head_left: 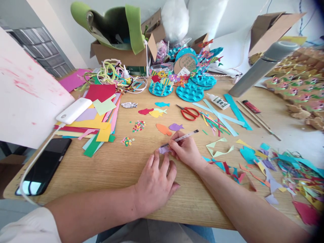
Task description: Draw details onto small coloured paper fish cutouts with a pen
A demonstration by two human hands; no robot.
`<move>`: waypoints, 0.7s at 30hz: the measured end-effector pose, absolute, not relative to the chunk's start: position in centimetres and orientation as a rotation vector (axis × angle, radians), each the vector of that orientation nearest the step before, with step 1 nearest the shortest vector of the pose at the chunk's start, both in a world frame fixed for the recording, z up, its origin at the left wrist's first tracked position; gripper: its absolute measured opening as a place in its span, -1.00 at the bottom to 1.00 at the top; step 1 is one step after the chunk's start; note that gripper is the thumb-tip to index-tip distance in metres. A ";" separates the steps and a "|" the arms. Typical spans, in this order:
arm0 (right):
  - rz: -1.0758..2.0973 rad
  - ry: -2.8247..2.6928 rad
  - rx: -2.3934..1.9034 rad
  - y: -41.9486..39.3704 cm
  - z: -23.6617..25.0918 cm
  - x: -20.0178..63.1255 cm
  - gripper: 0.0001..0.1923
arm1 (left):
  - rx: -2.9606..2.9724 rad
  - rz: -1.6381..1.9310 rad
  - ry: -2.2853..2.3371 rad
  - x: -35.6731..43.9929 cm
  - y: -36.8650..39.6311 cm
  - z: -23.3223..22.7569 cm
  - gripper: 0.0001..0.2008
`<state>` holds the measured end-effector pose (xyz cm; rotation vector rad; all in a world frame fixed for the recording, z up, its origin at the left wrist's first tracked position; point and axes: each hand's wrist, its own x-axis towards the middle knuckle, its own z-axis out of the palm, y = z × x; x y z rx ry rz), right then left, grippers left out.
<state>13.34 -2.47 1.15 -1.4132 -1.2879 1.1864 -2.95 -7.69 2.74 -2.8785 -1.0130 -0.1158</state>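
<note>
A small purple paper fish (164, 150) lies flat on the wooden table, partly covered by my fingers. My left hand (158, 175) rests palm down with spread fingers, its fingertips pressing on the fish's lower edge. In my right hand (182, 148) is a slim pen (187, 135), its tip touching the paper at the left. Just beyond lie an orange paper fish (163, 129) and another purple fish (176, 127). Farther back are red, yellow and blue paper fish (162, 104), plus a patterned grey fish (129, 105). Two piles of tiny paper dots (139, 126) sit to the left.
Red-handled scissors (190, 114), a glue bottle (219, 101) and paper strips lie ahead. Paper scraps (273, 184) cover the right side, near a grey flask (260, 69). At left are coloured paper sheets (101, 92), a power bank (74, 111) and a phone (45, 167).
</note>
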 end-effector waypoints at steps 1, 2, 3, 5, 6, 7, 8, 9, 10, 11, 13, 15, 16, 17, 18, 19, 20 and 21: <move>1.190 -1.293 -1.416 -2.5 1.1 13.3 -0.90 | -2.879 -0.113 -1.013 -2.9 -7.7 2.8 -0.48; 1.191 -1.300 -1.418 -2.5 1.1 13.3 -0.90 | -2.880 -0.110 -1.014 -2.9 -7.7 2.8 -0.48; 1.190 -1.307 -1.419 -2.5 1.1 13.3 -0.90 | -2.880 -0.109 -1.014 -2.9 -7.7 2.9 -0.48; 1.184 -1.321 -1.421 -2.4 1.1 13.3 -0.90 | -2.879 -0.110 -1.012 -2.9 -7.7 2.9 -0.48; 1.182 -1.325 -1.421 -2.4 1.1 13.3 -0.90 | -2.879 -0.108 -1.013 -2.9 -7.8 2.9 -0.48; 1.181 -1.326 -1.422 -2.4 1.1 13.3 -0.90 | -2.878 -0.107 -1.015 -2.9 -7.8 2.9 -0.48; 1.181 -1.324 -1.424 -2.4 1.1 13.3 -0.90 | -2.878 -0.105 -1.017 -2.9 -7.8 2.8 -0.48; 1.182 -1.317 -1.423 -2.4 1.1 13.3 -0.90 | -2.879 -0.103 -1.018 -3.0 -7.8 2.8 -0.48; 1.183 -1.305 -1.421 -2.4 1.1 13.3 -0.90 | -2.880 -0.103 -1.018 -3.0 -7.7 2.8 -0.48; 1.184 -1.288 -1.418 -2.4 1.1 13.3 -0.90 | -2.880 -0.104 -1.017 -3.0 -7.7 2.8 -0.48; 1.186 -1.258 -1.415 -2.5 1.1 13.3 -0.89 | -2.879 -0.111 -1.009 -3.0 -7.7 2.8 -0.48; 1.190 -1.245 -1.421 -2.4 1.1 13.3 -0.89 | -2.878 -0.116 -1.000 -3.0 -7.7 2.9 -0.48; 1.191 -1.246 -1.428 -2.4 1.1 13.3 -0.89 | -2.876 -0.117 -0.999 -3.0 -7.7 2.9 -0.48; 1.191 -1.250 -1.432 -2.4 1.2 13.3 -0.89 | -2.876 -0.118 -0.996 -3.0 -7.7 2.9 -0.48; 1.189 -1.256 -1.434 -2.4 1.2 13.3 -0.89 | -2.873 -0.120 -0.996 -3.0 -7.7 2.9 -0.48; 1.183 -1.264 -1.435 -2.4 1.2 13.3 -0.90 | -2.871 -0.120 -0.998 -3.0 -7.7 2.9 -0.47; 1.175 -1.274 -1.435 -2.4 1.3 13.3 -0.90 | -2.870 -0.120 -0.999 -3.0 -7.7 2.8 -0.47; 1.165 -1.284 -1.434 -2.4 1.3 13.3 -0.90 | -2.870 -0.118 -1.001 -3.0 -7.7 2.8 -0.47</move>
